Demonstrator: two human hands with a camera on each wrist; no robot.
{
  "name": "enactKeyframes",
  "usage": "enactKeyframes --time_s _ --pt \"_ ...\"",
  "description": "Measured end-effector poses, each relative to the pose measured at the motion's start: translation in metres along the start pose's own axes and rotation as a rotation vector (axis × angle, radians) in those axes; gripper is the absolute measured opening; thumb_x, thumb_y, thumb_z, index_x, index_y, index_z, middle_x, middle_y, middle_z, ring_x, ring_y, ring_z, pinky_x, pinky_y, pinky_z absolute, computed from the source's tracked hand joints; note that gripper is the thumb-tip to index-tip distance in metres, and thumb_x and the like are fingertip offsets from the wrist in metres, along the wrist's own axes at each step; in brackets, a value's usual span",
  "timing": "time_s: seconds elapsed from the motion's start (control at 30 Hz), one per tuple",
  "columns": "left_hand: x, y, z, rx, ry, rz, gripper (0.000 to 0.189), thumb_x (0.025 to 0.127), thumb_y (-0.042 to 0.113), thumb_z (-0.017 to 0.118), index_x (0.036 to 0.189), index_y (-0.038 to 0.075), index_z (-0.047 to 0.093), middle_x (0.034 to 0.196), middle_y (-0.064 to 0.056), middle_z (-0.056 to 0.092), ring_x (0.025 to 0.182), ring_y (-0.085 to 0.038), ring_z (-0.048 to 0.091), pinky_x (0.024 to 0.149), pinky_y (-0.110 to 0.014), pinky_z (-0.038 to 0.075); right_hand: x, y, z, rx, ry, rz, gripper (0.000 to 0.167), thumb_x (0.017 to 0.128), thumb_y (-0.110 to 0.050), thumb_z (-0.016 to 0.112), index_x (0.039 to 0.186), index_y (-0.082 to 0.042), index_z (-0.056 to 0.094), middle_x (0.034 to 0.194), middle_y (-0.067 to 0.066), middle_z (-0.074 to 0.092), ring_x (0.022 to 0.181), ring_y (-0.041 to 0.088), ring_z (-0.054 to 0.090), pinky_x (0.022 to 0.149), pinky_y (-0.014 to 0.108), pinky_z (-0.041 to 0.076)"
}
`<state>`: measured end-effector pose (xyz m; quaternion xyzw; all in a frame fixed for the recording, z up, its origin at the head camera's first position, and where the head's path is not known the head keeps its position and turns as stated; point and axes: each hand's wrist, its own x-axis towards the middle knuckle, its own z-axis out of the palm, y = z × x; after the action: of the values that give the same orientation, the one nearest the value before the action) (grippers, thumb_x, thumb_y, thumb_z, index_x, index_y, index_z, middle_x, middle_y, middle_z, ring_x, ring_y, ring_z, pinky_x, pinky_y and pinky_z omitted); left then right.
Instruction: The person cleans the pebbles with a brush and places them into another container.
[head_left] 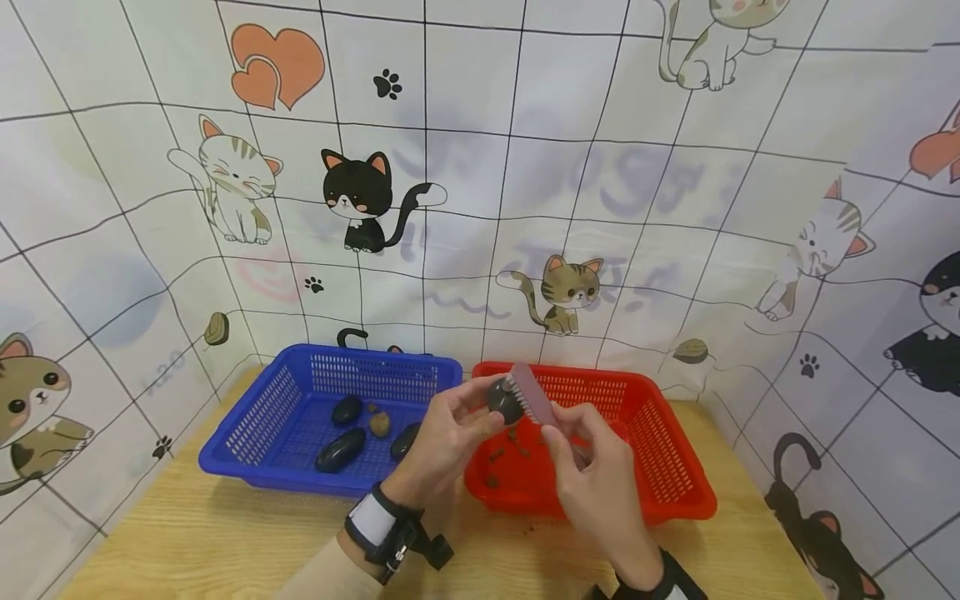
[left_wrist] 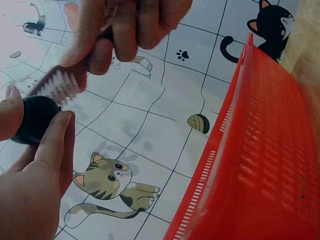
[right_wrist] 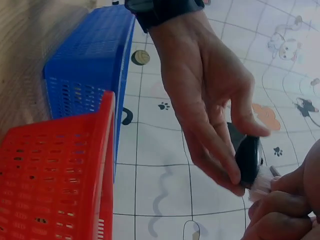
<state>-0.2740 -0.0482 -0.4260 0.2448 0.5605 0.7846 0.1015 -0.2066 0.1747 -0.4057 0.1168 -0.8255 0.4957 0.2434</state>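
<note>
My left hand [head_left: 448,432] pinches a dark, smooth stone [head_left: 504,401] between thumb and fingers, above the gap where the two baskets meet. A brush [head_left: 531,393] with a dull pink back and pale bristles is gripped by my right hand [head_left: 600,475]. Its bristles lie against the stone's right side in the head view. In the left wrist view the bristles [left_wrist: 61,86] meet the top of the stone [left_wrist: 36,120]. From the right wrist the stone [right_wrist: 248,159] shows edge-on, with the bristles at its lower end.
A blue basket [head_left: 247,477] on the left holds several dark stones [head_left: 341,450] and a small brown one [head_left: 379,424]. The red basket [head_left: 675,475] on the right has small brownish bits inside. Both stand on a wooden table [head_left: 202,533] before a cat-patterned sheet [head_left: 465,167].
</note>
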Motion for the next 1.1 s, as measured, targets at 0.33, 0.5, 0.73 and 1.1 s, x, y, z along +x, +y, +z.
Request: enactKeyframes --time_s 0.33,0.5,0.73,1.1 --pt "0.001 0.003 0.0 -0.017 0.031 -0.024 0.06 0.115 0.017 0.075 0.171 0.008 0.056 0.17 -0.02 0.062 0.157 -0.034 0.067 0.125 -0.038 0.061 -0.008 0.002 -0.005 0.028 -0.025 0.135 0.025 0.108 -0.007 0.082 0.133 -0.006 0.077 0.118 0.013 0.087 0.097 0.012 0.08 0.077 0.021 0.066" --pt "0.001 0.0 0.003 -0.031 0.066 -0.046 0.058 0.115 0.016 0.076 0.17 0.009 0.058 0.168 -0.018 0.065 0.153 -0.03 0.07 0.123 -0.036 0.062 -0.015 -0.001 -0.001 0.026 -0.012 0.108 0.026 0.107 -0.006 0.084 0.132 -0.008 0.076 0.121 0.011 0.087 0.096 0.015 0.08 0.084 0.023 0.07" --pt "0.0 -0.003 0.001 -0.003 0.03 -0.077 0.06 0.115 0.014 0.075 0.171 0.011 0.056 0.171 -0.018 0.063 0.155 -0.031 0.069 0.121 -0.033 0.062 -0.005 0.002 0.002 -0.021 -0.022 0.044 0.027 0.107 -0.004 0.083 0.133 -0.007 0.075 0.121 0.011 0.089 0.1 0.02 0.084 0.088 0.039 0.075" --pt "0.001 0.0 -0.003 -0.001 0.014 -0.039 0.058 0.115 0.02 0.076 0.17 0.012 0.059 0.171 -0.017 0.063 0.156 -0.034 0.068 0.125 -0.038 0.061 -0.005 0.006 -0.004 -0.028 -0.005 0.118 0.027 0.108 -0.006 0.082 0.134 -0.006 0.077 0.12 0.011 0.088 0.099 0.018 0.081 0.087 0.028 0.072"
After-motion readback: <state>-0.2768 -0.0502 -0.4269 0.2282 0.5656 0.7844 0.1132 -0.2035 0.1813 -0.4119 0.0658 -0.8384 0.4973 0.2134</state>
